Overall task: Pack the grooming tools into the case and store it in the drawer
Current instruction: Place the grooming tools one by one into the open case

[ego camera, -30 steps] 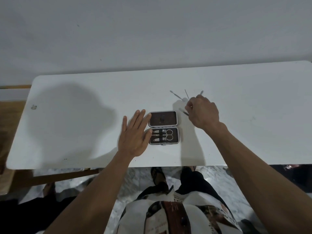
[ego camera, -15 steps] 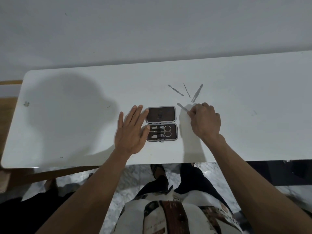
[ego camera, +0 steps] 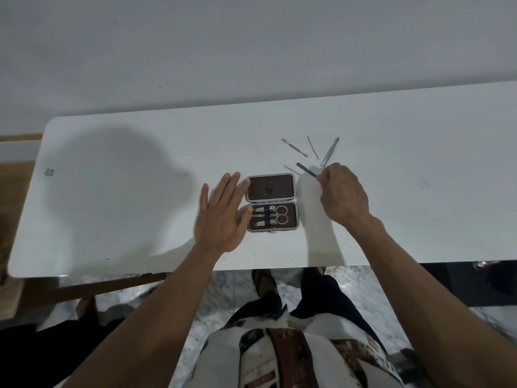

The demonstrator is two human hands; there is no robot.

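The open grooming case (ego camera: 271,203) is lying near the bench (ego camera: 419,163) front edge, already holding scissors (ego camera: 281,214) and clippers (ego camera: 263,210). Three slim tools (ego camera: 293,147) are still waiting beyond it, and no drawer is showing. The right hand (ego camera: 342,196) is pinching a dark nail file (ego camera: 306,170) between closed fingers (ego camera: 324,177); the left hand (ego camera: 223,214) is lying flat, fingers spread, touching the case's left side.

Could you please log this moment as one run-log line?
right hand: holds nail file | left hand: flat beside case | case: open | loose tools: three
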